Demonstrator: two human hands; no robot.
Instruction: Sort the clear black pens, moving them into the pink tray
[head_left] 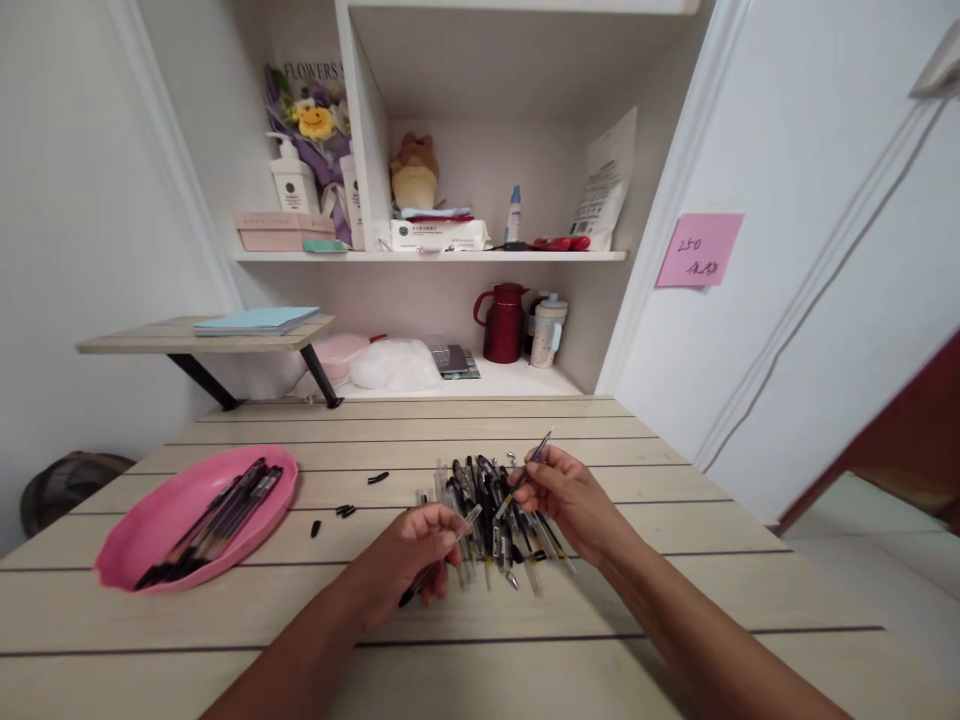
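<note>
A heap of black and clear pen parts [491, 505] lies in the middle of the wooden table [675, 600]. My left hand [412, 560] is closed round a clear pen barrel [463, 522] that slants up to the right over the heap's near left edge. My right hand [566, 495] pinches a thin pen refill [534, 457], its tip pointing up and right above the heap. The two hands are a short way apart. A pink oval tray [161, 510] at the left holds several black pens [225, 510] laid side by side.
A few small black caps [345, 510] lie scattered between tray and heap. Behind the table stand a low wooden riser with a blue book [255, 320], shelves with bottles, a red jug [504, 322] and a pink note [697, 250] on the right wall.
</note>
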